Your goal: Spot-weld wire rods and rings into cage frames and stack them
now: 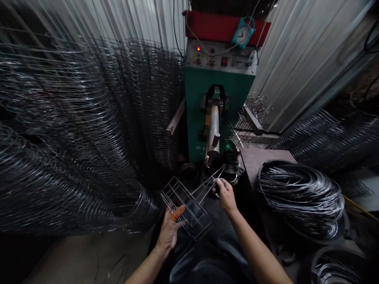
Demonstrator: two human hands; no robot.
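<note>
A wire frame [194,205] of thin metal rods with rectangular cells is held tilted above my dark-clad lap. My left hand [169,228], an orange cover on its thumb, grips the frame's left side. At the narrow upper-right arm of the same frame, my right hand [226,195] pinches the rods between thumb and fingers. Just beyond that arm's end is the lower tip of a spot welder's electrode [208,159]. The green welding machine [197,98] stands straight ahead, with a red light lit on its panel.
Tall stacks of wire rings [97,130] crowd the left side. To the right, a coil of cut wires [299,193] lies on a board [266,156], with more wires [334,272] in a tub below. Bent wire pieces [256,106] hang beside the machine. A turquoise clock [243,33] hangs above.
</note>
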